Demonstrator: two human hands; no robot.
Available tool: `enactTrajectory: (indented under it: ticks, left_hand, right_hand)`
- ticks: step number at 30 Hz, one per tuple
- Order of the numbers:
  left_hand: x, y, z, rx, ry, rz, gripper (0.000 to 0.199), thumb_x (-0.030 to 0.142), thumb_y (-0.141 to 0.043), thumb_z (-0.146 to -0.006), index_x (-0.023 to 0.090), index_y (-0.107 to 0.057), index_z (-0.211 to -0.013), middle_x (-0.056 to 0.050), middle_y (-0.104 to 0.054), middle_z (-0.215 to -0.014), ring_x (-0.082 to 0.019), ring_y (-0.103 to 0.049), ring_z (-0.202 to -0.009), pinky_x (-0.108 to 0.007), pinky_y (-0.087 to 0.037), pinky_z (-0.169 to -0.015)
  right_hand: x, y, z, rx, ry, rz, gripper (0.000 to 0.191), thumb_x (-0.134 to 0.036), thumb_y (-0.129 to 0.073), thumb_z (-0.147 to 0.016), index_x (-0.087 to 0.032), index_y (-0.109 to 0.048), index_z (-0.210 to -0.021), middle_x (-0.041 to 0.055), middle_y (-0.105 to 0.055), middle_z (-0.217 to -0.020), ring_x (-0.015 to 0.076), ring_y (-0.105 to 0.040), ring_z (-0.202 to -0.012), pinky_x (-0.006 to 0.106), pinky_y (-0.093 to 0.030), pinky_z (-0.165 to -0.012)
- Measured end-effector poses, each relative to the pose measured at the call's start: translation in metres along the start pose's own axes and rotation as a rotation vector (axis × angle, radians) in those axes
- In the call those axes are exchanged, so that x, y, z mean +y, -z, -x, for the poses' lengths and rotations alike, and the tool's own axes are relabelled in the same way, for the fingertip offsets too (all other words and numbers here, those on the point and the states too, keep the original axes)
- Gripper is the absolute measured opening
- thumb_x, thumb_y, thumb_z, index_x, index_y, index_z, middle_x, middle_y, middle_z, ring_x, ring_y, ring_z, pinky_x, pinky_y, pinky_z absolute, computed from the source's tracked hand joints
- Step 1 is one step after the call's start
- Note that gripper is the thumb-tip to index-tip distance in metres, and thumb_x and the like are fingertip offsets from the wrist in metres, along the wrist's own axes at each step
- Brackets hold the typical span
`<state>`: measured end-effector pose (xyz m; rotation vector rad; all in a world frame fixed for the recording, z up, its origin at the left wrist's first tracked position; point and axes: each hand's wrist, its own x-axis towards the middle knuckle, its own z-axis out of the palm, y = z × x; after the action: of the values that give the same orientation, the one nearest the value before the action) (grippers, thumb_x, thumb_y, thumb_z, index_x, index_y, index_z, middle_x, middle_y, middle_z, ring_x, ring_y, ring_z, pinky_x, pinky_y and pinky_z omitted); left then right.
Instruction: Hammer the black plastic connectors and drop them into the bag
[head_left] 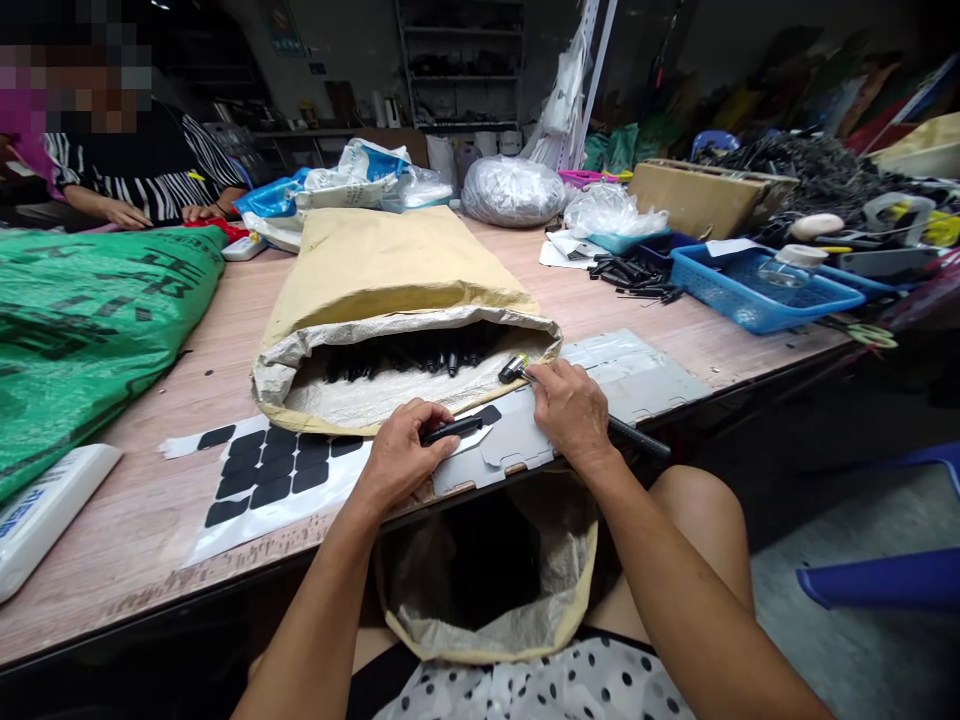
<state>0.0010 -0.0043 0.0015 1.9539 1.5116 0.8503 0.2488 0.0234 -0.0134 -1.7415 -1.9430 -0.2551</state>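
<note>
Between the fingers of my left hand [409, 450] is a black cylindrical part [454, 430], just above the table's front edge. A white strip with a dark sticker [489, 414] lies beside its tip. My right hand [571, 410] is closed around a small hammer, its metal head [513, 369] at the mouth of a yellow sack and its black handle [637, 437] pointing back right. The open yellow sack [397, 260] holds several black parts [452, 360]. Left of my left hand lies a white sheet of black rounded stickers [271, 468].
A second open sack [577, 560] hangs below the table edge. Grey cardboard [637, 375] lies under my right hand. A green sack [97, 320] stands left, blue baskets [757, 295] right. A person in striped sleeves [142, 170] sits across at the far left.
</note>
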Motion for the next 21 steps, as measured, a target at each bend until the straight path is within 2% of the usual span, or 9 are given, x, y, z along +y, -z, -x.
enactTrajectory:
  ticks: [3, 5, 7, 9, 11, 12, 14, 18, 21]
  left_hand:
    - [0.005, 0.006, 0.004, -0.05, -0.021, 0.056, 0.021, 0.038, -0.068, -0.082, 0.023, -0.07, -0.096, -0.003, -0.067, -0.095, -0.025, -0.061, -0.097, -0.036, -0.048, -0.087]
    - [0.019, 0.013, 0.014, -0.146, -0.052, 0.142, 0.023, 0.041, -0.065, -0.088, 0.024, -0.071, -0.102, -0.004, -0.069, -0.1, -0.025, -0.062, -0.1, -0.036, -0.049, -0.088]
    - [0.039, 0.017, 0.029, -0.335, -0.077, 0.238, 0.023, 0.042, -0.061, -0.092, 0.026, -0.071, -0.105, -0.004, -0.071, -0.102, -0.024, -0.064, -0.098, -0.035, -0.05, -0.087]
    - [0.058, 0.014, 0.047, -0.589, -0.1, 0.306, 0.022, 0.043, -0.062, -0.093, 0.028, -0.073, -0.104, -0.003, -0.072, -0.099, -0.023, -0.065, -0.092, -0.032, -0.051, -0.082]
    - [0.064, 0.0, 0.062, -0.774, -0.111, 0.312, 0.019, 0.042, -0.063, -0.092, 0.032, -0.074, -0.104, -0.001, -0.073, -0.097, -0.022, -0.066, -0.087, -0.032, -0.051, -0.078]
    - [0.061, -0.011, 0.069, -0.803, -0.104, 0.285, 0.018, 0.041, -0.063, -0.091, 0.034, -0.074, -0.104, 0.0, -0.073, -0.096, -0.021, -0.066, -0.086, -0.032, -0.052, -0.077]
    - [0.039, -0.04, 0.08, -0.748, -0.036, 0.189, 0.019, 0.037, -0.061, -0.089, 0.038, -0.073, -0.104, 0.001, -0.073, -0.094, -0.022, -0.067, -0.084, -0.033, -0.053, -0.076]
    - [-0.025, -0.094, 0.097, -0.483, 0.194, 0.082, 0.016, 0.034, -0.065, -0.082, 0.037, -0.075, -0.094, 0.001, -0.075, -0.086, -0.023, -0.073, -0.081, -0.033, -0.056, -0.07]
    - [-0.038, -0.105, 0.104, -0.49, 0.214, 0.037, 0.018, 0.037, -0.069, -0.079, 0.038, -0.076, -0.095, -0.002, -0.073, -0.079, -0.025, -0.073, -0.074, -0.034, -0.056, -0.064]
  right_hand:
    - [0.0, 0.0, 0.0, -0.003, -0.003, -0.005, 0.029, -0.023, -0.051, -0.099, -0.027, -0.071, -0.12, 0.0071, -0.066, -0.101, 0.0243, -0.054, -0.097, 0.034, -0.037, -0.08]
    - [0.0, 0.0, 0.0, -0.01, -0.007, -0.009, 0.029, -0.022, -0.051, -0.098, -0.027, -0.071, -0.12, 0.0075, -0.066, -0.102, 0.0246, -0.054, -0.097, 0.034, -0.037, -0.08]
    - [0.0, 0.001, 0.0, -0.017, -0.005, -0.007, 0.03, -0.023, -0.051, -0.098, -0.026, -0.07, -0.12, 0.0081, -0.066, -0.103, 0.025, -0.054, -0.098, 0.034, -0.037, -0.081]
    - [0.0, 0.0, 0.0, -0.019, -0.004, -0.001, 0.03, -0.024, -0.05, -0.098, -0.026, -0.07, -0.121, 0.0086, -0.066, -0.103, 0.0253, -0.054, -0.098, 0.034, -0.037, -0.081]
    - [0.0, 0.0, 0.0, -0.019, -0.007, 0.001, 0.03, -0.024, -0.05, -0.099, -0.026, -0.07, -0.121, 0.0088, -0.066, -0.103, 0.0255, -0.053, -0.098, 0.034, -0.037, -0.081]
    - [0.0, 0.0, 0.0, -0.019, -0.008, 0.002, 0.03, -0.024, -0.05, -0.099, -0.026, -0.07, -0.121, 0.0088, -0.066, -0.103, 0.0255, -0.053, -0.098, 0.034, -0.037, -0.081]
    - [0.0, 0.0, 0.0, -0.018, -0.008, 0.001, 0.03, -0.023, -0.05, -0.099, -0.026, -0.07, -0.121, 0.0084, -0.066, -0.103, 0.0254, -0.053, -0.098, 0.034, -0.037, -0.081]
    - [0.0, 0.0, 0.0, -0.019, -0.004, 0.001, 0.03, -0.023, -0.051, -0.098, -0.027, -0.069, -0.122, 0.0081, -0.066, -0.104, 0.0255, -0.053, -0.099, 0.034, -0.037, -0.081]
    - [0.0, 0.0, 0.0, -0.022, -0.004, 0.002, 0.03, -0.023, -0.05, -0.099, -0.026, -0.069, -0.121, 0.0087, -0.066, -0.105, 0.0255, -0.053, -0.099, 0.035, -0.037, -0.081]
